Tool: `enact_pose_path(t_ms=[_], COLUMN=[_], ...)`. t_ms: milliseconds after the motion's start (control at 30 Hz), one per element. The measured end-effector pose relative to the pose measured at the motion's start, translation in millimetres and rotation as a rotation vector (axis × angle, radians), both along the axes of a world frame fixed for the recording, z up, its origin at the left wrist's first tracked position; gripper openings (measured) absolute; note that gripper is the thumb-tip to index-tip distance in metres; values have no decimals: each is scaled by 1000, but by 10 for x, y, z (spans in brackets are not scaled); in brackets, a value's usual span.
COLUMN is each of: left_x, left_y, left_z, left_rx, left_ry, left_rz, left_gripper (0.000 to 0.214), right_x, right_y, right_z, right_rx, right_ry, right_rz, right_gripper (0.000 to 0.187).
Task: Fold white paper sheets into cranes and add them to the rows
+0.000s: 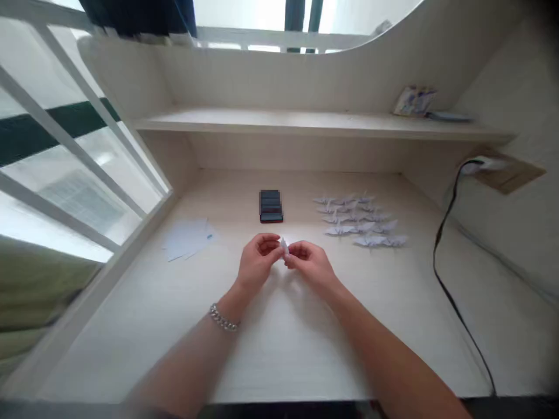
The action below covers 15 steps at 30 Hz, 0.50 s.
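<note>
My left hand (257, 261) and my right hand (309, 263) meet above the middle of the pale desk (279, 326). Both pinch a small folded piece of white paper (284, 245) between their fingertips. A silver bracelet (223, 319) sits on my left wrist. Several folded white paper cranes (360, 221) lie in rows to the right of my hands. A thin stack of white paper sheets (187, 238) lies to the left.
A dark phone (271, 206) lies flat just beyond my hands. A black cable (449, 279) runs from a wall socket (480, 166) down the desk's right side. A shelf (314, 123) above holds a small packet (414, 100). A window with white bars (65, 145) is at left.
</note>
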State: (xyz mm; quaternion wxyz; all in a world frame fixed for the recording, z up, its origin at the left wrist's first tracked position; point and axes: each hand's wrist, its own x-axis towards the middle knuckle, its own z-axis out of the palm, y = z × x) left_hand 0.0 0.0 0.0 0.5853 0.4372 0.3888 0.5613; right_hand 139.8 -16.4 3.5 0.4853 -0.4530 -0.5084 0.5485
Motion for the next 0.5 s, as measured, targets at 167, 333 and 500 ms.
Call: enact_pose_path(t_ms=[167, 333, 500], left_x=[-17, -33, -57], left_y=[-5, 0, 20], left_z=[-7, -24, -37], left_rx=[-54, -21, -6], left_ry=[60, 87, 86], left_rz=[-98, -70, -7], left_gripper=[32, 34, 33], right_x=[47, 33, -14], right_y=[46, 59, 50], right_z=[16, -12, -60], right_rx=[2, 30, -18], right_ry=[-18, -14, 0], right_rz=[-37, -30, 10], right_gripper=[24, 24, 25])
